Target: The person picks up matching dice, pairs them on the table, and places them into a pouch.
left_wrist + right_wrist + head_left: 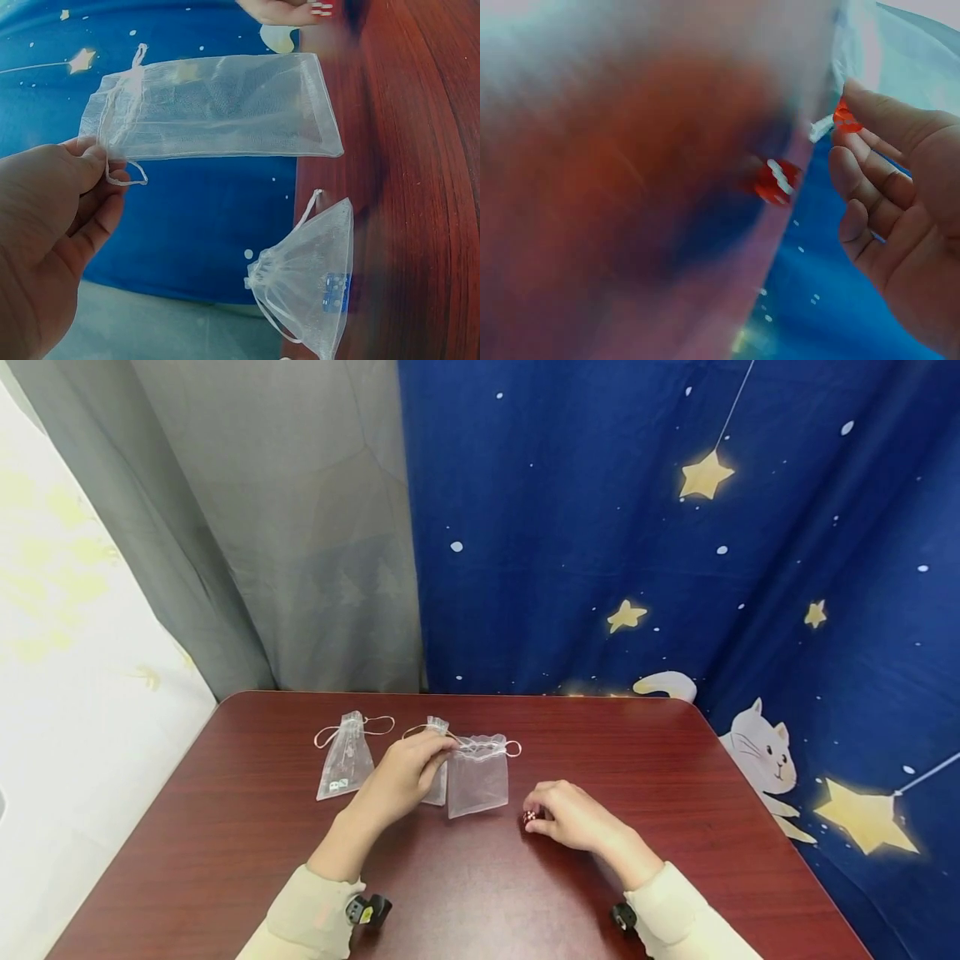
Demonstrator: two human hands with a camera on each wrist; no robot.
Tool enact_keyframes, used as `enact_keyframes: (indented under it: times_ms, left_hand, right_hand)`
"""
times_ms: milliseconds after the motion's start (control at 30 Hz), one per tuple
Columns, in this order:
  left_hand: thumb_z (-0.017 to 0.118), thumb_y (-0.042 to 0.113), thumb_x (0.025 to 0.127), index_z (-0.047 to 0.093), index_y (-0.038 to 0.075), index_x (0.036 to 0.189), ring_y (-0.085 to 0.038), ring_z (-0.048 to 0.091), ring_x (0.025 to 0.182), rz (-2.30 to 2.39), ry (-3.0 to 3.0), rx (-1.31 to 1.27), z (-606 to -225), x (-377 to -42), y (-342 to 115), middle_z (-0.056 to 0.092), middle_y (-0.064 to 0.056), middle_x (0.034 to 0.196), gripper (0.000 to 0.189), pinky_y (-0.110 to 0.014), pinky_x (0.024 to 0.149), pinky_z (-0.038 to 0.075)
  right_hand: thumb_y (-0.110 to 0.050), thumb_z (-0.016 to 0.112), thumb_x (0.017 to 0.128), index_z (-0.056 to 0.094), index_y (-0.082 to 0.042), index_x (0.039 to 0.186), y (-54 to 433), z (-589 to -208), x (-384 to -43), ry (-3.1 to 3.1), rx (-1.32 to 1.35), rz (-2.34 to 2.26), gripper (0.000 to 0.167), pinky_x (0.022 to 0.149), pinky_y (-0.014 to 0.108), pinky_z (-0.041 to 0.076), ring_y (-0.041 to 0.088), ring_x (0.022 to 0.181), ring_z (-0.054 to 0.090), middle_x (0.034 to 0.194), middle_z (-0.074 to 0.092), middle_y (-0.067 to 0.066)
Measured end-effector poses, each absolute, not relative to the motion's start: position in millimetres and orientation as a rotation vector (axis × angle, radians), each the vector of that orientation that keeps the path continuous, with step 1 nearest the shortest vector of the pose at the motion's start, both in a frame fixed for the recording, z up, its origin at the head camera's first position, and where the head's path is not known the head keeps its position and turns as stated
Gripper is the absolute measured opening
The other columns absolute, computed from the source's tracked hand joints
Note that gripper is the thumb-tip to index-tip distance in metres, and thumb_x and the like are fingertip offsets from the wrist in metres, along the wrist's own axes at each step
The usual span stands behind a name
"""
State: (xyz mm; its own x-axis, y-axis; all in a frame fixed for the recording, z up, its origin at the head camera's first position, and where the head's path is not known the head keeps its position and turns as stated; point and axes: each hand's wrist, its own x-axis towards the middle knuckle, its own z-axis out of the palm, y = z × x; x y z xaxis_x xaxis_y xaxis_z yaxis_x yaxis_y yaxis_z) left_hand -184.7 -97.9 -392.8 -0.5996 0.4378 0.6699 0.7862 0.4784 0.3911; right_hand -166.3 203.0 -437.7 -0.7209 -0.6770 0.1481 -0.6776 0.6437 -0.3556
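My left hand (405, 774) pinches the gathered top of a sheer white drawstring bag (478, 781), which hangs flat with nothing showing inside. In the left wrist view the bag (225, 109) stretches out from the thumb and fingertips. To the right of it, my right hand (570, 814) is low over the table. Its thumb and fingertips pinch a red die (847, 118) with white dots, seen in the right wrist view. Another red die (778, 181) lies on the table close by, slightly blurred.
A tied sheer bag (347, 760) with small dice at its bottom lies at the table's left. Between it and the held bag is another tied bag (437, 787), partly behind my left hand; blue dice (335, 292) show in a tied bag below. The dark red table (480, 893) meets curtains behind.
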Motion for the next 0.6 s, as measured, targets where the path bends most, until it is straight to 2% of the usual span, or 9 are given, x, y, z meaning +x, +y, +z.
enact_keyframes:
  times_ms: [200,367,600]
  left_hand:
    - [0.072,-0.002,0.090,0.074,0.004,0.103,-0.017,0.069,0.095,-0.939,-2.266,-1.013,-394.2,-183.6,-97.6,0.074,-0.004,0.099,0.014,-0.035,0.084,0.057]
    - [0.072,-0.003,0.090,0.074,0.004,0.103,-0.019,0.069,0.097,-0.952,-2.270,-1.021,-394.5,-183.4,-96.6,0.074,-0.005,0.100,0.015,-0.035,0.087,0.057]
    - [0.072,-0.004,0.090,0.073,0.005,0.102,-0.017,0.068,0.094,-0.942,-2.251,-1.065,-395.3,-184.1,-91.2,0.073,-0.004,0.098,0.015,-0.033,0.084,0.057]
  right_hand:
    - [-0.013,0.083,0.084,0.073,-0.013,0.089,209.0,-413.9,-176.7,-2.771,1.166,0.673,0.012,0.066,0.022,0.050,0.005,0.071,0.057,0.079,0.061,-0.009]
    - [-0.013,0.082,0.086,0.073,-0.012,0.091,211.5,-391.7,-183.6,-2.736,1.169,0.697,0.011,0.066,0.023,0.050,0.009,0.071,0.059,0.080,0.060,-0.010]
    - [-0.013,0.081,0.087,0.073,-0.011,0.092,216.0,-364.5,-190.7,-2.688,1.142,0.797,0.010,0.061,0.023,0.052,0.004,0.070,0.057,0.080,0.063,-0.010]
